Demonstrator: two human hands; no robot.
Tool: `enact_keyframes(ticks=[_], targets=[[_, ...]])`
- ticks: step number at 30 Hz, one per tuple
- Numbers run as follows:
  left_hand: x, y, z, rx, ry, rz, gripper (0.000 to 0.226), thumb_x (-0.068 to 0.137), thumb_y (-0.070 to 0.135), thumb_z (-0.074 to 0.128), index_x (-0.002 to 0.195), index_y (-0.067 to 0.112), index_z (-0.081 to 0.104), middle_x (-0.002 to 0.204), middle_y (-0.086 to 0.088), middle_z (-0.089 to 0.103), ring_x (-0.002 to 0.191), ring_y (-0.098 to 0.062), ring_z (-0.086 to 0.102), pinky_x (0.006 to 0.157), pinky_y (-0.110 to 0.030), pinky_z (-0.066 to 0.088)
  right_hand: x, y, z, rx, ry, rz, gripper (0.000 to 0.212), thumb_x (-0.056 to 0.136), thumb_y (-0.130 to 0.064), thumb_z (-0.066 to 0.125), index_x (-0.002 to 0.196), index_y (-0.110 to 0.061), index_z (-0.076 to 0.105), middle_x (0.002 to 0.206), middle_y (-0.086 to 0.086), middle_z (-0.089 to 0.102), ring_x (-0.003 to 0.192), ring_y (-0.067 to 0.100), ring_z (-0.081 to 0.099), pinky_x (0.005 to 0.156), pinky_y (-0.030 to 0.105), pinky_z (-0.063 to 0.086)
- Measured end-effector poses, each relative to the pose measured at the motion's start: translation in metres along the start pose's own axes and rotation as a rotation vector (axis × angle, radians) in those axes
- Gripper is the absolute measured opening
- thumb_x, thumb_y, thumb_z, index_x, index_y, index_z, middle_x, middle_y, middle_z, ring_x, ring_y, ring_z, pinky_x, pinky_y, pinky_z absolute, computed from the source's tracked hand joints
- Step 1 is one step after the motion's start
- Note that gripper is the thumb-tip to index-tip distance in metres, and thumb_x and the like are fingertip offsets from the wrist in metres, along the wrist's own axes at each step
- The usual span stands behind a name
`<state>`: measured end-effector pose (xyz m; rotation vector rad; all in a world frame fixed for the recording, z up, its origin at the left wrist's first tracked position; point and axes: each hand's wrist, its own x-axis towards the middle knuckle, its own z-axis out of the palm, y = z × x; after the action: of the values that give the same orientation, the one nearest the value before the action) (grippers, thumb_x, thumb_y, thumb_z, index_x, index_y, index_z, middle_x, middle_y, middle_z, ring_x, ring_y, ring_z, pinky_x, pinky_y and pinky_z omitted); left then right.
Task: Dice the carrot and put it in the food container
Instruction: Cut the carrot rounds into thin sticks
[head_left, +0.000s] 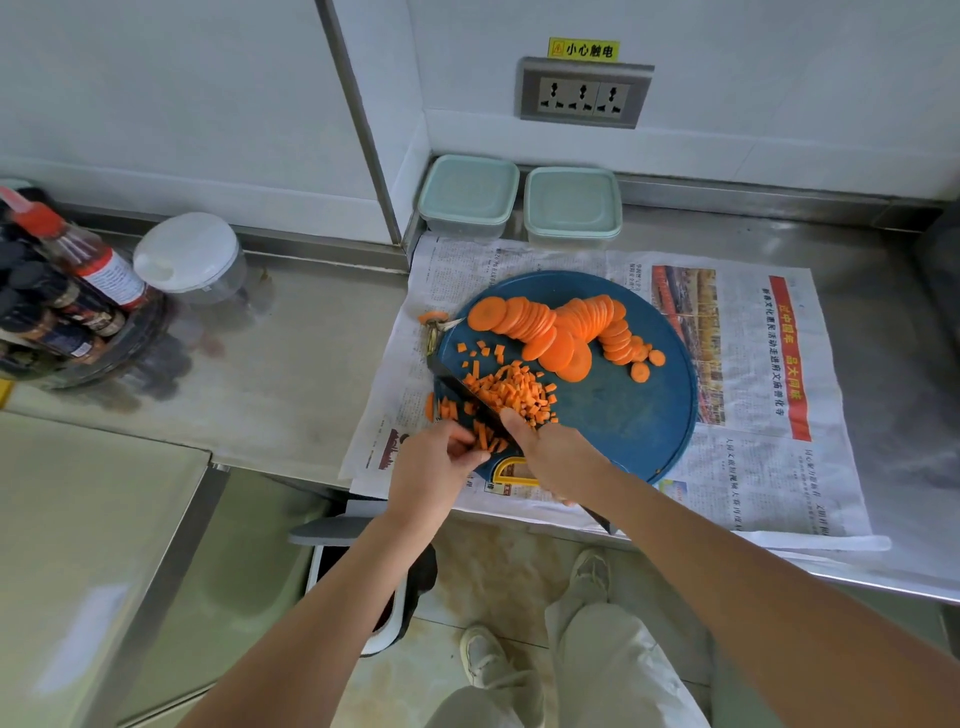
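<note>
On the board, the left hand pinches carrot strips at its near edge while the right hand grips the knife across them, beside the dice (stiff, light, probably slick, so best pinned from above with curled fingertips).

Diced carrot beside slices; containers lidded.

Between the left hand and the right hand, the knife and carrot sticks fill the gap. Beyond the right hand, diced carrot and carrot slices stand before the lidded food containers. To its right the cutting board is bare. Left of the left hand the counter is free.
</note>
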<state>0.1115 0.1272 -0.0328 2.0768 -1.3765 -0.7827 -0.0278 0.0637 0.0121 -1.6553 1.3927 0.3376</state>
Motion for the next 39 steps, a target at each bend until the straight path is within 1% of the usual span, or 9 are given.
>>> enact_keyframes(ticks=[3,7,10,13,16,19,23,28,39], targets=[[0.006,0.001,-0.012,-0.045,0.126,-0.068,0.013,0.087,0.029,0.068,0.094,0.018,0.064,0.080,0.012,0.061,0.069,0.002,0.055,0.059,-0.008,0.039,-0.006,0.004,-0.004,0.077,0.020,0.047,0.056,0.105,-0.040,0.019,0.136,0.001,0.040,0.067,0.006,0.039,0.060,0.021,0.045,0.071,0.037,0.043],[0.026,-0.008,-0.024,-0.057,0.248,-0.204,0.022,0.089,0.022,0.065,0.106,0.007,0.065,0.089,0.003,0.060,0.080,-0.013,0.057,0.069,-0.020,0.039,-0.008,0.004,-0.001,0.164,0.060,0.028,0.052,0.104,-0.010,0.025,0.152,-0.010,0.005,0.067,0.003,0.028,0.074,0.023,0.046,0.079,0.036,0.047],[0.036,-0.011,-0.025,0.007,0.172,-0.223,0.012,0.087,0.015,0.065,0.096,0.007,0.068,0.088,-0.003,0.065,0.079,-0.016,0.057,0.069,-0.024,0.039,-0.005,0.009,-0.004,0.168,0.054,0.022,0.042,0.105,-0.036,0.024,0.121,-0.003,0.046,0.065,0.005,0.037,0.060,0.020,0.045,0.074,0.038,0.043],[0.041,-0.009,-0.025,0.087,0.119,-0.216,0.017,0.088,0.017,0.063,0.077,0.005,0.069,0.072,-0.007,0.065,0.065,-0.018,0.054,0.053,-0.026,0.036,-0.011,0.011,-0.004,0.142,0.087,-0.036,0.058,0.102,-0.051,0.020,0.102,-0.003,0.053,0.065,0.003,0.042,0.055,0.013,0.039,0.072,0.037,0.039],[0.042,-0.009,-0.024,0.130,0.111,-0.233,0.027,0.087,0.019,0.063,0.067,0.002,0.067,0.052,-0.003,0.053,0.048,-0.015,0.047,0.045,-0.022,0.034,-0.014,0.010,-0.005,0.141,0.087,-0.011,0.053,0.104,-0.046,0.021,0.108,-0.003,0.052,0.065,0.004,0.040,0.056,0.015,0.040,0.071,0.036,0.039],[0.043,-0.009,-0.024,0.161,0.129,-0.211,0.030,0.088,0.022,0.064,0.064,0.003,0.064,0.052,-0.003,0.052,0.048,-0.018,0.046,0.047,-0.026,0.035,-0.014,0.012,-0.002,0.175,0.062,0.069,0.041,0.107,-0.026,0.023,0.141,-0.005,0.032,0.065,0.006,0.031,0.061,0.021,0.041,0.061,0.031,0.038],[0.043,-0.007,-0.025,0.194,0.157,-0.174,0.016,0.091,0.023,0.063,0.086,0.008,0.059,0.075,-0.007,0.059,0.068,-0.021,0.052,0.063,-0.033,0.043,-0.010,0.019,-0.003,0.149,0.103,-0.033,0.059,0.101,-0.053,0.021,0.090,-0.001,0.047,0.063,0.005,0.043,0.053,0.014,0.040,0.053,0.028,0.035],[0.047,-0.011,-0.027,0.347,0.128,-0.095,0.028,0.090,0.027,0.062,0.111,0.008,0.061,0.103,-0.010,0.062,0.085,-0.027,0.061,0.065,-0.030,0.039,-0.011,0.020,-0.004,0.114,0.115,-0.066,0.060,0.099,-0.057,0.024,0.086,-0.002,0.045,0.062,0.003,0.044,0.052,0.013,0.040,0.051,0.023,0.034],[0.066,-0.009,-0.042,0.360,-0.032,-0.062,0.019,0.084,0.020,0.067,0.070,0.008,0.072,0.068,-0.010,0.067,0.063,-0.026,0.062,0.067,-0.039,0.055,-0.011,0.022,-0.005,0.114,0.112,-0.083,0.066,0.098,-0.058,0.020,0.086,0.002,0.044,0.064,0.002,0.044,0.054,0.011,0.040,0.059,0.030,0.038]])
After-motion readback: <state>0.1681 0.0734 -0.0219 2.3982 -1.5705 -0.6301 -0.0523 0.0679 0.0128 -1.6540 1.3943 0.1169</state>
